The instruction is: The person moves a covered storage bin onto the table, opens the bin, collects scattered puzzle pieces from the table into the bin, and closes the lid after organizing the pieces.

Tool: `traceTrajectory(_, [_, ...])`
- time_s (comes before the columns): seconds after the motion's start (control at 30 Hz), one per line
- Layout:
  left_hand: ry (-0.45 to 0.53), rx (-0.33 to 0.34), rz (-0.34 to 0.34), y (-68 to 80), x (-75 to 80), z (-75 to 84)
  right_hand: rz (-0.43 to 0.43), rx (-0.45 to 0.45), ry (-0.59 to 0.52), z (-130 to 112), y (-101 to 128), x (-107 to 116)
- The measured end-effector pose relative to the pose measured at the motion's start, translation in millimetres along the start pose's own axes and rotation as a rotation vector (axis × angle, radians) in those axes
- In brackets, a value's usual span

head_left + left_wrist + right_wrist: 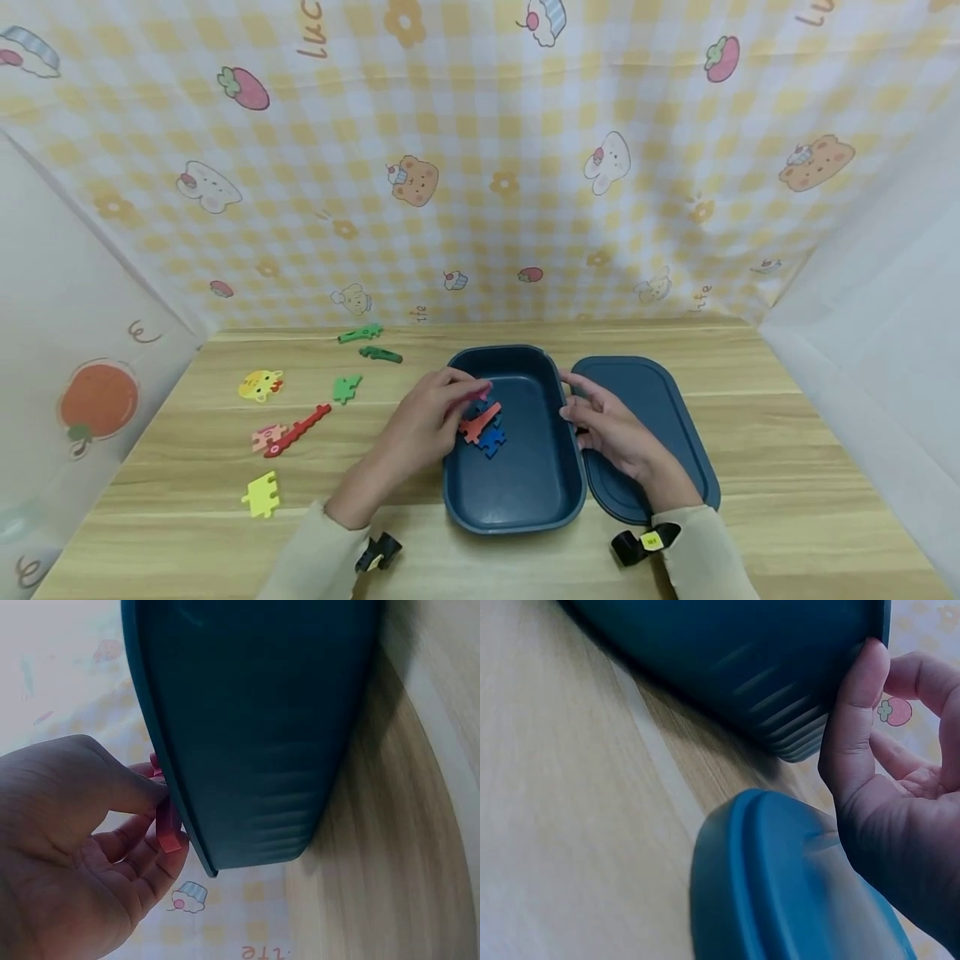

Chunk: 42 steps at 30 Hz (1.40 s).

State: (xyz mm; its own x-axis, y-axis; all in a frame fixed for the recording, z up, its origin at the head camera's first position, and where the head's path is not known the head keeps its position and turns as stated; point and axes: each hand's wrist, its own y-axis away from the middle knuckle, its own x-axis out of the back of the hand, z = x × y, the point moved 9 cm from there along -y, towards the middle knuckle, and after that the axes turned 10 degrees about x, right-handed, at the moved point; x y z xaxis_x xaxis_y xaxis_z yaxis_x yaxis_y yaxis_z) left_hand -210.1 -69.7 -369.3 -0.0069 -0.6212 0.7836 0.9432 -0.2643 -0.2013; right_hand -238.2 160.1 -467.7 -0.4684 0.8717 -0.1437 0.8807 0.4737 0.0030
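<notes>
Over the left side of the box (517, 492), the left hand (431, 412) is pinching a pink puzzle piece (169, 829), fingertips nearly together; the right hand (617, 429), fingers bent, is holding the right rim. Piece transfer is apparently occurring, direction unclear; the next move is seemingly requiring rim clearance

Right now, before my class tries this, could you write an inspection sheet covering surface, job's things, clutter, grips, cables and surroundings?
Surface: wood-grain tabletop.
Job's things: blue box, with red-orange piece and blue pieces inside; blue lid to its right; loose green pieces, yellow pieces, red piece and salmon piece to its left.
Clutter: nothing seen.
Grips: left grip pinches a pink piece at the box; right grip touches the box's rim.
Cables: nothing seen.
Surroundings: yellow-checked cloth behind, pale sheets at the sides.
</notes>
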Motion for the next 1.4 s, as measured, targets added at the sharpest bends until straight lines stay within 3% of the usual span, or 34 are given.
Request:
traceTrajectory(0.57, [-0.028, -0.071, -0.042, 4.6, -24.5, 17.3, 0.012, -0.006, 0.013, 0, -1, 1])
traceTrajectory(1.0, [0.017, -0.063, -0.086, 6.8, -36.0, 18.8, 0.028, -0.017, 0.023, 2, -1, 2])
traceTrajectory(1.4, [0.024, -0.065, -0.08, 8.2, -37.9, 19.9, 0.015, -0.002, 0.011, 1, -1, 1])
